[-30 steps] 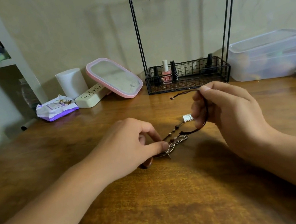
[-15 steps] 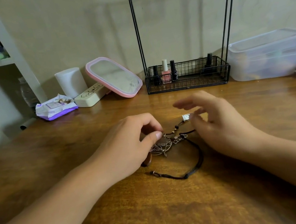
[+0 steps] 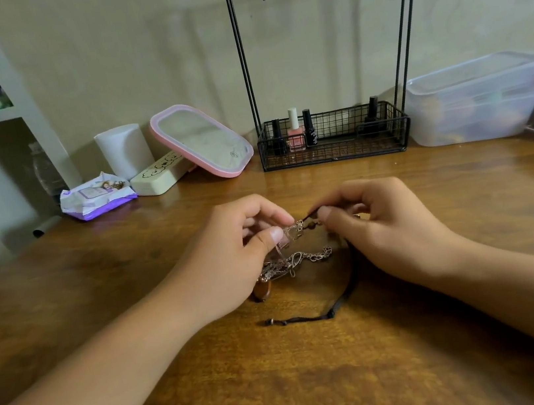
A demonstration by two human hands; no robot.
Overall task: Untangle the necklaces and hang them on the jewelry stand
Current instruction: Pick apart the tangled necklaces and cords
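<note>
The task looks to be in its early untangling stage: nothing hangs yet on the jewelry stand [image 3: 323, 55], whose hooks along the top bar are all bare, and the necklaces are still knotted together on the desk [image 3: 320, 385].

Going from left to right, the left hand [image 3: 232, 259] has its fingers curled, thumb and forefinger pinching a bit of the silver chain [image 3: 305, 258] lifted just above the desk. The rest of that chain lies in a loose heap under and beside the hand, with a brown oval pendant [image 3: 262, 290] touching the desk near the wrist. Between the hands, small brown beads show where chain and cord meet, which is probably the knot being worked. The right hand [image 3: 384, 230] is likewise curled, pinching the black cord [image 3: 339, 302] near those beads. The cord then trails below the right hand in a curve across the desk, ending in a free knotted tip. Separating both necklaces and hanging them both remain.
</note>
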